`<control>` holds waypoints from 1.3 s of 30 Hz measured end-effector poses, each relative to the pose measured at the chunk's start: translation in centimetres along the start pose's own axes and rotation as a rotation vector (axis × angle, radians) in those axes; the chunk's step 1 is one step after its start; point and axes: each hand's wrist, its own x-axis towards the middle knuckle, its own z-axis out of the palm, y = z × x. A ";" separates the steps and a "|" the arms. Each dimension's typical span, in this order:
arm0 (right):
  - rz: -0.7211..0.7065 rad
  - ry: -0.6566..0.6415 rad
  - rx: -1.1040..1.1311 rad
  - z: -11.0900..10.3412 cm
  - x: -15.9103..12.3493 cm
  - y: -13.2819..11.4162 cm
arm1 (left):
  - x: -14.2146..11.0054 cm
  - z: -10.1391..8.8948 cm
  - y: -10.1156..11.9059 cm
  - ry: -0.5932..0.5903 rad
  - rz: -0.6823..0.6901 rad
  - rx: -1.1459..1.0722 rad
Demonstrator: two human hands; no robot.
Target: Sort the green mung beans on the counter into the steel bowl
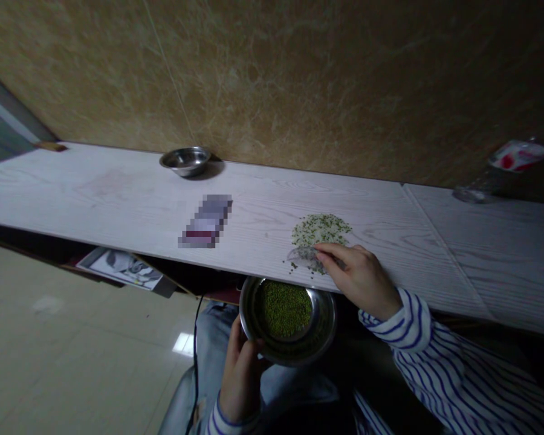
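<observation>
My left hand (247, 362) grips the rim of a metal bowl (323, 329), which it holds just below the table's front edge over my lap. Green beans, like mung beans (288, 308), cover part of the bowl's bottom. Between the thumb and fingers of my right hand (360, 275) is a thin, clear plastic piece (303, 257); its exact kind cannot be made out. It rests at the near side of a spread of white grains mixed with green beans (321, 228) on the table. A few loose beans lie around it, close to the edge.
A smaller metal bowl (185, 162) stands at the back against the wall. A blurred-out flat rectangular thing (206, 220) lies left of the grains. At the right, a clear plastic bottle (503, 166) with a red and white label stands on the white table (263, 199). Below is an open drawer (127, 269).
</observation>
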 end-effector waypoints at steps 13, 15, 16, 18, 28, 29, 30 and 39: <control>0.046 -0.013 -0.026 0.2 -0.3 -0.7 | 0.1 0.3 -0.1 -0.016 -0.006 0.002; 0.053 -0.009 -0.015 0.2 -0.3 -0.7 | 0.1 0.4 -0.1 -0.023 0.000 0.004; 0.056 -0.004 -0.014 0.3 -0.2 -0.7 | 0.1 0.5 -0.1 -0.023 0.004 0.003; 0.058 -0.003 -0.017 0.5 0.1 -0.7 | 0.1 0.5 0.0 -0.017 0.009 -0.006; -0.072 -0.118 0.020 2.1 4.0 -2.5 | 1.5 -1.0 0.9 0.045 0.035 0.044; -0.080 -0.139 0.039 2.3 4.4 -2.6 | 1.6 -1.1 1.0 0.054 0.043 0.043; -0.084 -0.158 0.058 2.5 4.8 -2.7 | 1.6 -1.2 1.0 0.059 0.050 0.040; -0.104 -0.342 0.250 2.7 6.3 -2.3 | 1.6 -1.3 0.9 0.047 0.034 0.019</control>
